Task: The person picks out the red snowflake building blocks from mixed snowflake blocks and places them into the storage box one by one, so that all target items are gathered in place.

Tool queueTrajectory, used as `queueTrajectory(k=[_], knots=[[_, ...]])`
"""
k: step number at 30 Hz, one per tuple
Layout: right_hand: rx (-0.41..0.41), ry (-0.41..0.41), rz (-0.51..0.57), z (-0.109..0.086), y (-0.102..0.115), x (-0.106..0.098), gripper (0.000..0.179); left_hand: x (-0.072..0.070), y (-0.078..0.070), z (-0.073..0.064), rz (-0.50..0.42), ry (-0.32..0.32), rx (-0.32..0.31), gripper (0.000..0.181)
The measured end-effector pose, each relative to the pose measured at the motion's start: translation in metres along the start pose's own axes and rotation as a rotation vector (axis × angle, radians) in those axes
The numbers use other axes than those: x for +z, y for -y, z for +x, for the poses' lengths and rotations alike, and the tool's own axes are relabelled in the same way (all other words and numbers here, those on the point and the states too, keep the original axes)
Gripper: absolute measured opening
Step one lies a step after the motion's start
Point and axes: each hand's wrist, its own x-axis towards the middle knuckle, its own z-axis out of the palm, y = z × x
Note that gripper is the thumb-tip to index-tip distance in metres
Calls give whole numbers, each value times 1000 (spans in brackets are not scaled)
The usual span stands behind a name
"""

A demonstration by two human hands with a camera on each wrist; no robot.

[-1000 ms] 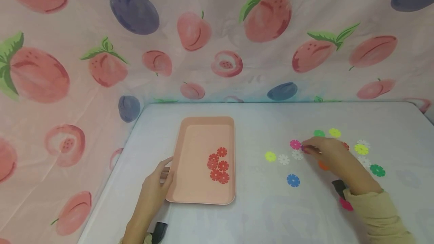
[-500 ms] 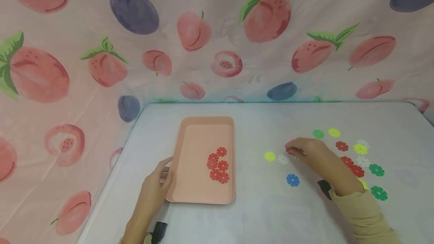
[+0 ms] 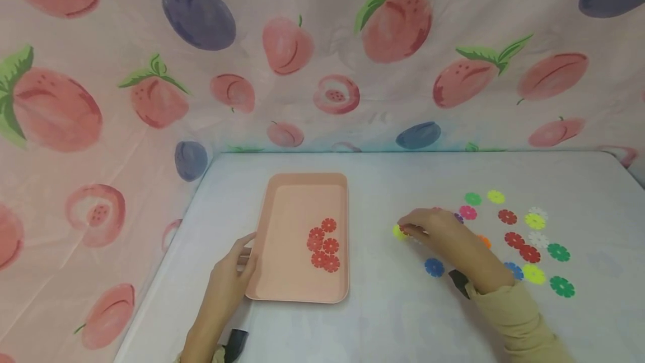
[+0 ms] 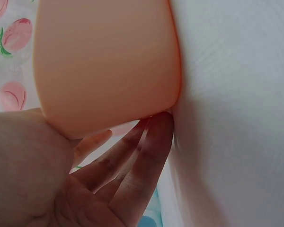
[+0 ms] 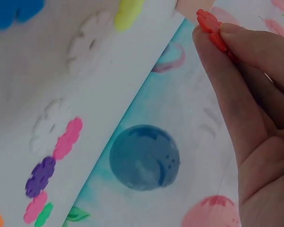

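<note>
A peach-coloured tray (image 3: 284, 223) lies on the table, with several red flower-shaped plastic discs (image 3: 330, 245) at its right side. At the tray's left edge is my left hand (image 3: 229, 276). Its thumb passes behind the rim and its fingertips touch the underside of the wall (image 4: 109, 61) in the left wrist view. My right hand (image 3: 440, 234) pinches a red flower-shaped disc (image 5: 211, 27) between thumb and finger. It is held above the table, over a yellow disc (image 3: 399, 232) that it partly covers.
Right of the tray lie scattered flower discs: a blue one (image 3: 434, 267), red ones (image 3: 514, 240), green ones (image 3: 559, 252), plus yellow, white, pink, purple and orange ones. A fruit-print cloth (image 3: 332, 27) hangs behind the table (image 3: 383, 318) and at its left.
My right hand has moved left towards the tray with the red disc, uncovering pink, red, blue and orange discs behind it. My left hand and the tray have stayed put.
</note>
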Motion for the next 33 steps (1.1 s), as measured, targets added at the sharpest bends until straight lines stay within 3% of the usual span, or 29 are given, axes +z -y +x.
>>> queueTrajectory(k=[15,33], knots=[[-97,19,54,21,28,18,23,1,2,0,11,-13,21,46],[-121,105,91,34,57,30,24,1,0,0,4,-10,13,45]])
